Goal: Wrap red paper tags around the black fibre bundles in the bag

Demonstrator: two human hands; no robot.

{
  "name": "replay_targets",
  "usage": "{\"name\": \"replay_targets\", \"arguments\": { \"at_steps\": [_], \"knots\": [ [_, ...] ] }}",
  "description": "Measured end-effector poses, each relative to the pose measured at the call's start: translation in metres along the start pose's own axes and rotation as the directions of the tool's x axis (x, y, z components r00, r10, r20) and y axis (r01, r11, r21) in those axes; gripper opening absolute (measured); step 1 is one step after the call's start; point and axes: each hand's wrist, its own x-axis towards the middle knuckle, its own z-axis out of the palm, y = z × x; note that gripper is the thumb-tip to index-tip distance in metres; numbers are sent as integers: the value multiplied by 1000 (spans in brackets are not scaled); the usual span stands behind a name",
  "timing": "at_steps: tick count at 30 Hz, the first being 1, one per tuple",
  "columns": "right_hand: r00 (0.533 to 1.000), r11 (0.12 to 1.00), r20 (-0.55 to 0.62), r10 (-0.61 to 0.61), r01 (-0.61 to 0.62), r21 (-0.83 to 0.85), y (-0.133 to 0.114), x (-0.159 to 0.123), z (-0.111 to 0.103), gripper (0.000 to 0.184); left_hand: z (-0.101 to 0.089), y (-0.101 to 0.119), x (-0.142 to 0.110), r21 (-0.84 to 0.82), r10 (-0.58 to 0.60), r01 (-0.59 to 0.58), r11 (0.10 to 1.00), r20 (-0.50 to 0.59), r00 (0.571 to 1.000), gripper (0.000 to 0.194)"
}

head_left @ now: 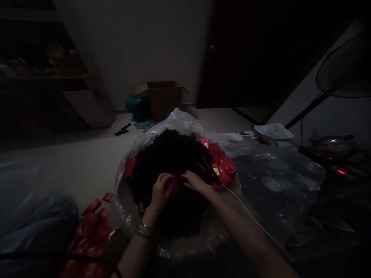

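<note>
A large heap of black, loose, crinkly material [171, 154] fills a clear plastic liner [181, 117] in front of me. Over the heap, my left hand [160, 189] is closed on a small red packet [174, 186], which is dim and partly covered by the fingers. My right hand [195, 181] is just right of it, fingers curled in above the black material; whether they pinch anything is too dark to see. Several red packets [223, 164] with yellow patches lie along the heap's right edge, and another red packet [129, 168] is at its left edge. Two thin shiny rods [202, 166] are near my right hand.
More red packets [92, 224] lie in a pile at lower left. A white cord [249, 212] runs down to the right past clear plastic sheeting [272, 170]. Behind stand an open cardboard box [165, 100] and a teal bag [138, 107]. A fan [344, 69] is at right.
</note>
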Motion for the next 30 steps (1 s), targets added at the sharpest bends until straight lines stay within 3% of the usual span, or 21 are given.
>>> {"name": "replay_targets", "arguments": {
  "at_steps": [2,5,10,15,18,23,30],
  "knots": [
    [999,999,2,47,-47,8,0,0,-1,30,0,-1,0,50,-33,34,998,-6,999,17],
    [996,995,-24,83,-82,58,2,-1,-1,27,1,-3,0,87,-87,88,992,-17,996,30],
    [988,980,-89,130,-114,161,11,-4,-6,18,-1,-3,0,156,57,-52,986,-27,998,20],
    [960,865,-191,202,-84,494,4,-8,-40,17,2,-3,-2,356,191,-137,925,-121,974,11],
    [978,791,-194,76,59,609,-23,-11,-63,20,6,-5,-4,363,226,-167,917,-127,966,15],
    [981,864,-139,-135,185,468,-65,-10,-75,20,5,-6,-4,328,229,-173,929,-141,963,11],
    [983,931,-33,-183,184,315,-67,-12,-80,29,1,1,-3,140,225,-208,968,-117,967,6]
  ]
}}
